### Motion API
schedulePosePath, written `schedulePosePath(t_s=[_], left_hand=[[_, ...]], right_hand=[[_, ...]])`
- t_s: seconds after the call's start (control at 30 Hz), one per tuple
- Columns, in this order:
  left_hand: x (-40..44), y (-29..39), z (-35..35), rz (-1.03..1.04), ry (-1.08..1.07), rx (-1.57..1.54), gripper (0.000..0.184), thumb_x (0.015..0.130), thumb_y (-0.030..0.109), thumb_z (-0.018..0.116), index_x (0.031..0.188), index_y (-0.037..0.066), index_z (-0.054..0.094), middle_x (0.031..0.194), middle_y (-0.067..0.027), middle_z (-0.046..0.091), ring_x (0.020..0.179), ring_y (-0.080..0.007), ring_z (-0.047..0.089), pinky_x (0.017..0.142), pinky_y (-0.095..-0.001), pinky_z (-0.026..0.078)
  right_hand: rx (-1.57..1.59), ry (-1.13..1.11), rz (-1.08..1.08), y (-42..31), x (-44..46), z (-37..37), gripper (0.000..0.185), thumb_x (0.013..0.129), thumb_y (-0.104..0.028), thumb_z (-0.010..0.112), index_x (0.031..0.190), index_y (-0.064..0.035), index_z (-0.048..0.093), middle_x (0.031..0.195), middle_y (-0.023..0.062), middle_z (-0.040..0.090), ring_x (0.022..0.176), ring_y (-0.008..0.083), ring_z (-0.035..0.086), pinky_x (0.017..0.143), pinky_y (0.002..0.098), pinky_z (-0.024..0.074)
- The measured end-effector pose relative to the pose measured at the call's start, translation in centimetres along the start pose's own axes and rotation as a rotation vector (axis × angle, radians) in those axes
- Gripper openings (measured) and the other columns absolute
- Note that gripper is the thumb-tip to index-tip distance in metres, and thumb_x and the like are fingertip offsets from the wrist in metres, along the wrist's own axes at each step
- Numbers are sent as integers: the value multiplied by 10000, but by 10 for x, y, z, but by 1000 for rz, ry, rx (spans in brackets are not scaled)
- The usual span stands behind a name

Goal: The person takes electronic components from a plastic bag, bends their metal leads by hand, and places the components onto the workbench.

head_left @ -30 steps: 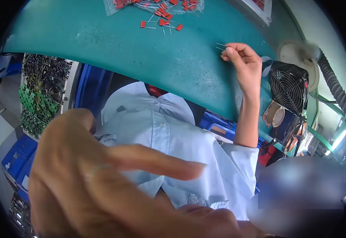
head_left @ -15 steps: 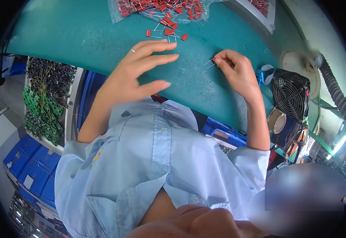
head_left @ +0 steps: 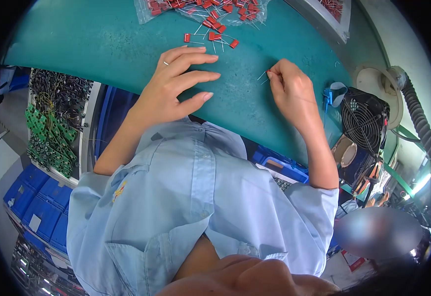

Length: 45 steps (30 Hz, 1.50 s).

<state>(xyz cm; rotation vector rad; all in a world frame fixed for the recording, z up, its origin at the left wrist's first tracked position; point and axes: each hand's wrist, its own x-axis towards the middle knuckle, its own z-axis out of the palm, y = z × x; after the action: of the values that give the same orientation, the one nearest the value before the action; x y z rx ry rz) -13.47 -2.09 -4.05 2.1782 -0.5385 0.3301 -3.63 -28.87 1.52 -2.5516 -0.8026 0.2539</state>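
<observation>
My left hand point(head_left: 175, 88) hovers over or rests on the green mat point(head_left: 112, 54), palm down, its fingers spread and a ring on one of them. Nothing is in it. My right hand point(head_left: 295, 92) pinches a small red capacitor point(head_left: 268, 72) between thumb and forefinger, its two thin leads pointing left and down. Most of the capacitor's body is hidden by the fingertips. Just beyond the left fingertips lie several loose red capacitors point(head_left: 214, 36) with long wire leads. Behind them a clear plastic bag point(head_left: 144, 14) lies open, full of more of the same.
A pale tray point(head_left: 346, 29) with red parts stands at the far right. On the right are a black fan point(head_left: 361, 118), a blue clip point(head_left: 328, 96) and a ribbed hose point(head_left: 415, 106). Left are green circuit boards point(head_left: 52, 133) in a tray and blue bins point(head_left: 42, 212).
My right hand has turned slightly, so the capacitor's leads point more steeply downward. My left hand has shifted only a little, with fingers still spread. The view has shifted slightly.
</observation>
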Motion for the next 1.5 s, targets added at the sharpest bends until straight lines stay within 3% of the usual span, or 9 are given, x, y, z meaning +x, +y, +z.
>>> schedulePosePath(t_s=[0.37, 0.47, 0.53, 0.6, 0.8, 1.03, 1.13, 1.33, 1.5], left_hand=[[-2, 1, -1, 24, 18, -4, 265, 805, 162, 734, 1056, 80, 758, 1357, -99, 636, 1337, -336, 511, 1146, -500, 348], [-1, 0, -1, 25, 31, 2, 255, 804, 157, 738, 1048, 84, 756, 1358, -92, 633, 1340, -328, 509, 1144, -494, 351], [-2, 0, 0, 19, 44, 16, 255, 804, 153, 741, 1049, 87, 756, 1358, -85, 633, 1342, -319, 508, 1142, -488, 354], [-3, 1, 1, 12, 46, 25, 254, 805, 152, 746, 1051, 91, 756, 1355, -77, 634, 1343, -310, 507, 1139, -482, 357], [-6, -1, 2, 15, 83, 25, 248, 803, 142, 754, 1047, 100, 755, 1353, -62, 634, 1338, -303, 508, 1129, -476, 366], [-5, -3, 2, 30, 97, -2, 237, 797, 130, 755, 1031, 96, 750, 1355, -58, 629, 1326, -306, 505, 1116, -475, 380], [-5, -2, 1, 35, 82, 8, 238, 797, 128, 756, 1032, 93, 749, 1352, -58, 630, 1324, -308, 505, 1117, -474, 382], [-6, -3, 2, 23, 114, -6, 228, 798, 126, 754, 1023, 88, 749, 1344, -63, 634, 1323, -309, 504, 1115, -479, 388], [-6, -2, 2, 27, 94, 1, 231, 798, 111, 750, 1029, 92, 748, 1336, -63, 637, 1324, -308, 504, 1121, -482, 383]], right_hand=[[-228, 213, -206, -5, -11, 18, 115, 852, -11, 662, 838, 7, 549, 814, 181, 604, 748, 368, 632, 665, 459, 527], [99, 68, 2, 6, 2, -5, 70, 873, -47, 667, 890, 12, 633, 826, 174, 653, 733, 303, 665, 673, 388, 540], [152, 234, -12, 35, 31, -28, 107, 918, -116, 683, 940, -14, 705, 771, 69, 673, 708, 97, 609, 657, 269, 502], [183, 444, -33, 79, 73, -54, 131, 938, -157, 695, 946, -33, 738, 767, -2, 682, 717, 54, 592, 650, 236, 485], [-105, 684, 7, 133, 135, -85, 425, 918, -252, 716, 1258, -4, 662, 1033, 99, 762, 846, 192, 725, 789, 331, 567], [-203, 582, -222, 93, 115, -36, 548, 963, -172, 639, 1433, 70, 497, 1380, 235, 596, 1209, 331, 621, 844, 356, 569], [8, 642, -155, 90, 117, -35, 453, 965, -160, 639, 1367, 39, 582, 1225, 201, 683, 1057, 265, 679, 797, 314, 554], [52, 279, -102, 32, 86, -32, 237, 930, -190, 707, 1085, -10, 712, 839, 66, 717, 745, 120, 644, 691, 264, 498], [157, 131, -44, 24, 81, -10, 252, 887, -173, 748, 1081, -21, 691, 829, 92, 652, 735, 145, 617, 687, 309, 500]])
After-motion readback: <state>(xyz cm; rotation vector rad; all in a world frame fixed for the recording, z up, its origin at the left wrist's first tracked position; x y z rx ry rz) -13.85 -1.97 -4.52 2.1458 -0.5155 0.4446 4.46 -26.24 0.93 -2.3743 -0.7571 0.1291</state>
